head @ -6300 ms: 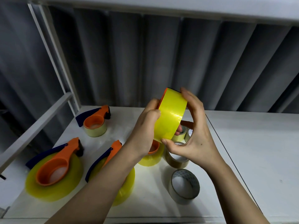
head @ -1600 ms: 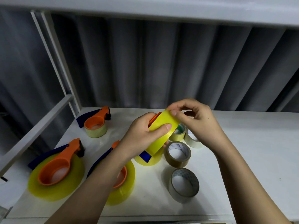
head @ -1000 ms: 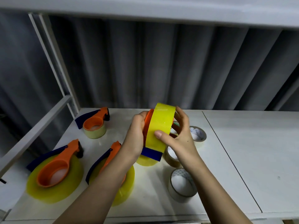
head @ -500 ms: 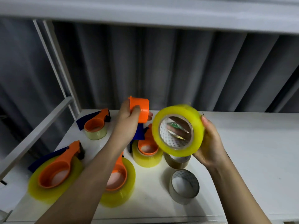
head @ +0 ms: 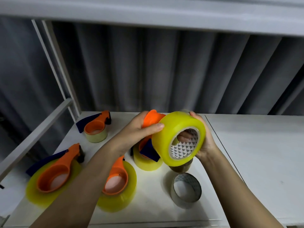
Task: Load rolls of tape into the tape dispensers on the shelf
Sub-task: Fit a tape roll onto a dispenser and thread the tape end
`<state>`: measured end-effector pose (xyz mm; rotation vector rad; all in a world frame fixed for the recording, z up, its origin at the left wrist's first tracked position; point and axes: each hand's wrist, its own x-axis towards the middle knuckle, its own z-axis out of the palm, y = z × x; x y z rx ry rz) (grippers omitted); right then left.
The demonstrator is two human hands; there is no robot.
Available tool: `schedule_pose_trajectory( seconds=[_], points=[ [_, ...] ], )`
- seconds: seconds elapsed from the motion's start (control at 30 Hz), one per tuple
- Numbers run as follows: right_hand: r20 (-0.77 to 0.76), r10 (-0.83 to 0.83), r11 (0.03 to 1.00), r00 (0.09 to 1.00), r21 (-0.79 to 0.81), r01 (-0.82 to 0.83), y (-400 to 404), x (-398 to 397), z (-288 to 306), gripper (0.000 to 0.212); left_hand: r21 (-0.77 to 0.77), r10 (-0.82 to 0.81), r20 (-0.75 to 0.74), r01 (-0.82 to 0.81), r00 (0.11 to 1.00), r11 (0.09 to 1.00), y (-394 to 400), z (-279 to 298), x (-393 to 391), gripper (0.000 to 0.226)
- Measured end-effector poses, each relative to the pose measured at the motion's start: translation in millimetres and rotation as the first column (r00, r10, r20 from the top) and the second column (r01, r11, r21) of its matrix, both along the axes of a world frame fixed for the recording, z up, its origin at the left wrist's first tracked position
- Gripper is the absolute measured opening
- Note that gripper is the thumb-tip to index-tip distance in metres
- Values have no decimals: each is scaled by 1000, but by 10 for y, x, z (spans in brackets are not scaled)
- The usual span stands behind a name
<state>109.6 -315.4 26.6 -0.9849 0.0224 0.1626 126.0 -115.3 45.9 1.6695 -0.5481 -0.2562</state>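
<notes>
Left hand: the left hand (head: 139, 127) grips an orange dispenser (head: 152, 118), fingers wrapped round its hub, thumb lying against the yellow roll (head: 178, 137).
Right hand: the right hand (head: 204, 139) cups the yellow roll from its far side; fingertips show through the patterned core.
Roll position: held in the air above the white shelf (head: 255, 153), touching the dispenser at its left edge, open core facing the camera.
Step in hand: judged as mating roll and dispenser; the hub is beside the roll, not inside the core.
Next move: the hub likely has to be lined up with the core and pushed in square; a tilt would jam it on the cardboard rim.
Dispensers counted: five orange ones. One is held. Four sit on the shelf left of and under the held roll, each already inside a roll: a back one (head: 96, 129), a front-left one (head: 54, 176), a front-middle one (head: 116, 181), and one (head: 147, 155) just below the hands.
Loose rolls counted: the held yellow one, a grey-cored roll (head: 185, 190) lying flat in front of it, and a brown roll (head: 181, 167) mostly hidden beneath it. More may be hidden behind the hands.
</notes>
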Motion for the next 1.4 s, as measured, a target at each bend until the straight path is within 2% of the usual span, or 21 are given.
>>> schedule_pose_trajectory(
  seconds=[0.13,0.27,0.37,0.43,0.47,0.5,0.57,0.63,0.7,0.73,0.83,0.9,0.97,1.03,1.07,1.13,1.2,1.23,1.33,1.4],
  points=[
    [-126,7,994,992,-111,-21,55,56,73,57,20,-92,-48,94,995,995,-39,-40,-14,86],
    [-225,-80,968,971,-248,22,-8,133,76,43,-8,-96,-75,95,993,995,-117,-92,-70,92],
    [-146,-258,932,955,-298,206,-14,227,33,33,-133,-46,-114,30,992,991,-171,-126,-72,88],
    [-20,-453,812,891,-423,403,-21,293,-20,31,-204,-29,-142,0,989,979,-200,-144,-80,84],
    [47,-514,747,856,-466,474,-28,296,-26,33,-204,-1,-149,-30,989,979,-219,-149,-90,85],
    [84,-527,729,846,-468,500,-38,283,-34,33,-190,39,-145,-67,989,979,-243,-161,-101,88],
    [77,-402,831,912,-386,399,-10,199,-67,34,-167,152,-102,-167,983,972,-312,-177,-124,89],
    [104,-171,920,980,-339,197,17,79,-136,60,-151,277,-50,-281,960,948,-378,-165,-146,93],
    [194,33,927,981,-374,42,49,9,-234,87,-100,377,6,-374,926,922,-411,-162,-142,102],
    [221,85,927,971,-375,4,72,-15,-250,94,-61,400,38,-397,916,916,-417,-159,-142,105],
    [240,98,954,966,-299,-23,91,-32,-222,108,-2,350,94,-352,932,936,-375,-165,-147,103],
    [236,90,966,967,-255,-28,83,-26,-203,108,-5,271,88,-271,959,963,-303,-136,-170,84],
    [231,84,960,969,-281,-16,67,-33,-173,109,-103,216,-14,-216,976,971,-240,-83,-198,66],
    [241,83,940,967,-341,5,56,-39,-150,107,-160,257,-92,-269,962,950,-212,-48,-211,53],
    [242,91,932,966,-364,4,60,-39,-147,105,-132,310,-86,-319,947,938,-204,-43,-215,48],
    [231,100,922,968,-388,-2,71,-45,-147,99,-60,364,-10,-364,931,930,-199,-45,-215,37],
    [214,105,912,971,-410,-8,70,-46,-169,103,-24,371,53,-370,927,929,-193,-12,-241,28],
    [212,114,913,971,-407,-18,73,-48,-176,106,-25,363,54,-362,930,932,-180,-9,-247,29],
    [173,154,950,973,-297,-98,171,-111,-149,106,-137,309,-104,-321,945,937,-210,-29,-249,29],
    [132,164,965,978,-229,-131,317,-156,-120,107,-154,277,-105,-290,955,944,-307,-41,-287,58]
  ],
)
